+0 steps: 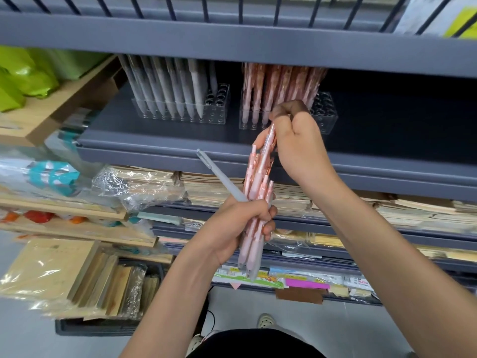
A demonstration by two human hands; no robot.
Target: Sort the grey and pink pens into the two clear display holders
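Left hand (240, 226) clasps pale pink pens (254, 184) and a grey pen (219, 174); right hand (299, 143) fingers (289, 108) pinch one; grey metal shelf (154, 140)

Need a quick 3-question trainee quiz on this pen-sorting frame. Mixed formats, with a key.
1. True or false: the pen bundle in the left hand is all pink.
2. The right hand grips: A) a notebook, B) a pink pen, C) the shelf edge.
3. Fill in: the pens standing in the right clear holder are ___.

Key
1. False: one grey pen sticks out of the bundle.
2. B: a pen at the top of the bundle.
3. Pink.
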